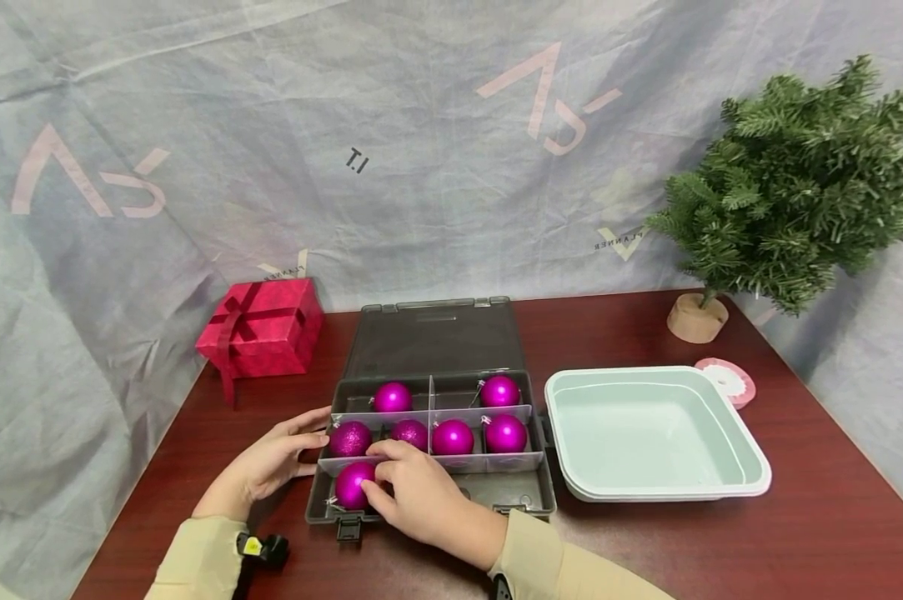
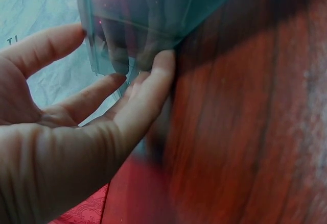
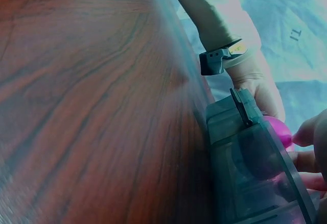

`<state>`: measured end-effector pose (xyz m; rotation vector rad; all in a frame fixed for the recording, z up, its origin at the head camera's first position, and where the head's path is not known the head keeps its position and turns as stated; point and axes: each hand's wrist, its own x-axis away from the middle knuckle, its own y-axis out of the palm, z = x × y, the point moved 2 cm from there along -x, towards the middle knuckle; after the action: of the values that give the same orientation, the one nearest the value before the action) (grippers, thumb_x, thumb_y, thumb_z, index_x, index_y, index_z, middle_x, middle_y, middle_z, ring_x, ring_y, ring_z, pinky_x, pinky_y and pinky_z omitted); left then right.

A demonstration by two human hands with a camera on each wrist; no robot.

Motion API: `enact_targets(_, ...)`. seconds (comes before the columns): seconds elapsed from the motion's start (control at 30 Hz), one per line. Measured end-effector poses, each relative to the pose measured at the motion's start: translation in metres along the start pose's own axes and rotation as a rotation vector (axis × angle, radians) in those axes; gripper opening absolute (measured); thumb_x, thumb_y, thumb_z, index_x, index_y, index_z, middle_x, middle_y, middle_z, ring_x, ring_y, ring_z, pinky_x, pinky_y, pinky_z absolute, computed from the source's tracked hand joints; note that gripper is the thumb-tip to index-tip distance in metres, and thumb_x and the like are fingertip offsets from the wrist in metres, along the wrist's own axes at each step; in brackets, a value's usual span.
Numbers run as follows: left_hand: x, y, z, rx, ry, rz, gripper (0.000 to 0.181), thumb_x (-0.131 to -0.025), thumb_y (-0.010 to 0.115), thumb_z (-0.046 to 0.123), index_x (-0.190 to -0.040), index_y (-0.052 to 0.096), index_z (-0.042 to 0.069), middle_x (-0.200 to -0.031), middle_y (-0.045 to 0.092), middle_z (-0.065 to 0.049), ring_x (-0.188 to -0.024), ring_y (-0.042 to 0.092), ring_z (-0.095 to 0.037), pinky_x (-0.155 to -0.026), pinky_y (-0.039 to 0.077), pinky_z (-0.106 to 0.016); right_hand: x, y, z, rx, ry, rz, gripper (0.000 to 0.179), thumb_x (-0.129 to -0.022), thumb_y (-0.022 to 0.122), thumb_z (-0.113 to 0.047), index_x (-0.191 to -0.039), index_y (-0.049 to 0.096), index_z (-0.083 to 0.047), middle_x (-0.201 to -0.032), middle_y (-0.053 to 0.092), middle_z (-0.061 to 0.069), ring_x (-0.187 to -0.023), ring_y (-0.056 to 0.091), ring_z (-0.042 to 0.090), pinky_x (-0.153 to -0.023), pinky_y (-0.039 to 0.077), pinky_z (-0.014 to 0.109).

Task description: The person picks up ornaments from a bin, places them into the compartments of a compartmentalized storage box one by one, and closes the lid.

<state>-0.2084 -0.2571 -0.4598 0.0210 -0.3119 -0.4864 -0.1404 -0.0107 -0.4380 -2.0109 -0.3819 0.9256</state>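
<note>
A dark see-through plastic case point(image 1: 496, 483) lies with its lid point(image 1: 432, 342) folded back. Thin clear dividers split it into rows of compartments holding several magenta Christmas balls, some shiny, some glittery. At the front left compartment, my right hand point(image 1: 424, 496) has thumb and fingers bent around the right side of a shiny Christmas ball point(image 1: 352, 487); its fingertips meet the ball in the right wrist view too. My left hand point(image 1: 278, 454) steadies the case's left side, spread fingertips against the outer wall point(image 2: 138, 20) and little finger side low by the table.
To the right stands a pale green and white plastic basin point(image 1: 649, 450), with a roll of pink ribbon point(image 1: 729, 382) behind it. A small artificial fir tree point(image 1: 796, 192) on a wooden base occupies the back right. A red gift box point(image 1: 286, 325) sits at the back left.
</note>
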Motion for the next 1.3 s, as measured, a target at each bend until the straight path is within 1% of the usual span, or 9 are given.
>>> enact_targets(0.13, 0.001, 0.000, 0.000, -0.007, 0.000, -0.001, 0.070, -0.104, 0.052, 0.010, -0.161, 0.013, -0.004, -0.154, 0.034, -0.018, -0.118, 0.058, -0.019, -0.096, 0.050, -0.051, 0.000, -0.001, -0.001, 0.022, -0.012, -0.014, 0.024, -0.097, 0.069, -0.023, -0.079, 0.079, -0.011, -0.118, 0.070, 0.003, -0.110, 0.065, 0.017, -0.100, 0.046, 0.025)
enact_targets(0.33, -0.001, 0.000, 0.003, -0.028, 0.005, -0.008, 0.069, -0.103, 0.052, 0.010, -0.160, 0.017, -0.004, -0.148, 0.042, -0.012, -0.117, 0.058, -0.019, -0.095, 0.050, -0.052, -0.002, -0.003, -0.003, 0.052, 0.000, -0.061, 0.026, -0.098, 0.068, -0.023, -0.078, 0.080, -0.011, -0.119, 0.070, 0.003, -0.112, 0.064, 0.016, -0.103, 0.044, 0.028)
enact_targets(0.5, -0.001, 0.001, 0.005, -0.037, 0.000, -0.004, 0.069, -0.103, 0.053, 0.011, -0.160, 0.018, -0.005, -0.145, 0.045, -0.011, -0.117, 0.057, -0.019, -0.094, 0.050, -0.052, -0.003, -0.003, -0.004, 0.061, 0.042, -0.093, 0.027, -0.099, 0.068, -0.026, -0.080, 0.081, -0.014, -0.120, 0.069, 0.000, -0.112, 0.062, 0.015, -0.097, 0.047, 0.024)
enact_targets(0.67, 0.000, 0.002, 0.003, -0.022, -0.006, -0.002, 0.069, -0.102, 0.054, 0.009, -0.159, 0.018, -0.005, -0.144, 0.046, -0.009, -0.116, 0.058, -0.019, -0.094, 0.050, -0.051, -0.004, -0.001, -0.007, 0.088, 0.060, -0.118, 0.028, -0.100, 0.066, -0.030, -0.082, 0.082, -0.016, -0.121, 0.068, -0.001, -0.112, 0.061, 0.014, -0.094, 0.048, 0.023)
enact_targets(0.73, 0.000, 0.002, 0.003, -0.018, -0.005, -0.002, 0.069, -0.102, 0.054, 0.009, -0.159, 0.018, -0.005, -0.143, 0.046, -0.008, -0.115, 0.059, -0.019, -0.094, 0.050, -0.051, -0.005, 0.000, -0.008, 0.105, 0.068, -0.123, 0.028, -0.100, 0.066, -0.032, -0.082, 0.082, -0.018, -0.120, 0.067, -0.002, -0.109, 0.060, 0.013, -0.089, 0.050, 0.023)
enact_targets(0.83, 0.001, 0.003, 0.003, -0.010, -0.005, 0.001, 0.069, -0.102, 0.054, 0.009, -0.159, 0.018, -0.005, -0.143, 0.046, -0.009, -0.115, 0.059, -0.019, -0.094, 0.050, -0.051, -0.005, 0.001, -0.010, 0.128, 0.083, -0.126, 0.029, -0.100, 0.066, -0.037, -0.080, 0.082, -0.023, -0.118, 0.065, -0.005, -0.105, 0.058, 0.011, -0.074, 0.053, 0.022)
enact_targets(0.97, 0.001, 0.003, 0.004, -0.019, -0.001, 0.004, 0.070, -0.102, 0.054, 0.010, -0.159, 0.018, -0.006, -0.147, 0.042, -0.015, -0.115, 0.058, -0.018, -0.094, 0.050, -0.051, -0.007, 0.004, -0.011, 0.152, 0.107, -0.122, 0.028, -0.099, 0.066, -0.041, -0.080, 0.081, -0.026, -0.115, 0.061, -0.007, -0.101, 0.055, 0.010, -0.059, 0.049, 0.022)
enact_targets(1.1, 0.000, 0.002, 0.005, -0.033, 0.003, 0.010, 0.069, -0.102, 0.053, 0.010, -0.159, 0.017, -0.005, -0.152, 0.035, -0.020, -0.115, 0.057, -0.018, -0.094, 0.049, -0.051, -0.008, 0.005, -0.011, 0.170, 0.116, -0.124, 0.027, -0.098, 0.067, -0.042, -0.082, 0.081, -0.027, -0.114, 0.060, -0.007, -0.101, 0.054, 0.011, -0.055, 0.048, 0.022)
enact_targets(1.3, -0.002, 0.002, 0.005, -0.029, -0.001, 0.025, 0.068, -0.102, 0.052, 0.009, -0.160, 0.019, -0.004, -0.154, 0.033, -0.022, -0.116, 0.056, -0.018, -0.094, 0.050, -0.051, -0.008, 0.003, -0.011, 0.182, 0.118, -0.147, 0.023, -0.097, 0.069, -0.041, -0.084, 0.081, -0.026, -0.117, 0.059, -0.007, -0.103, 0.054, 0.011, -0.057, 0.049, 0.022)
